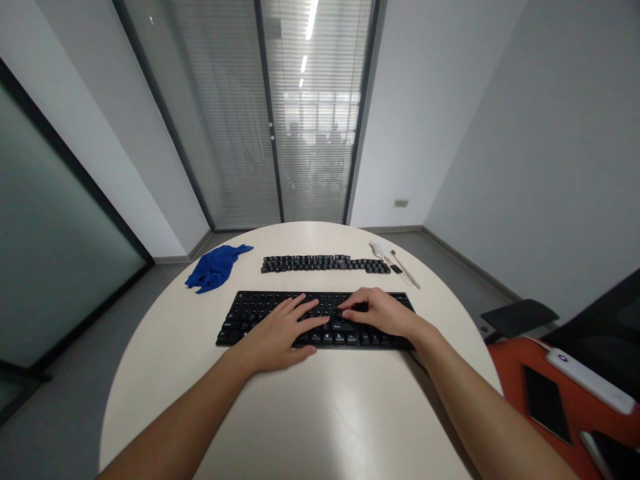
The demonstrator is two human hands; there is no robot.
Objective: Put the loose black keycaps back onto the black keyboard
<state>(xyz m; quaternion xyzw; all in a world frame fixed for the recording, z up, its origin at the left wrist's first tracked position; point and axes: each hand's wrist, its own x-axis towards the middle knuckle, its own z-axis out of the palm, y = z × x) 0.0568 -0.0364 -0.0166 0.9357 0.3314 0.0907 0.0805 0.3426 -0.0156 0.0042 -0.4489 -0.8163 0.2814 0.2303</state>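
Note:
A black keyboard (340,339) lies lengthwise across the table in front of me. My left hand (280,333) rests over its middle with the fingers spread and the thumb near the front edge. Over the right half, my right hand (377,312) has its thumb and index finger brought together close to the keys. Whatever is between those fingertips is too small to make out. Behind the keyboard, loose black keycaps (305,263) are laid out in rows. My hands cover part of the keyboard.
On the round white table (320,413), a crumpled blue cloth (216,268) lies at the back left. A white tissue (380,249), a thin brush-like stick (406,269) and a small black piece (396,269) lie at the back right. An orange seat (520,373) holds a phone (546,403) and a white power strip (590,380).

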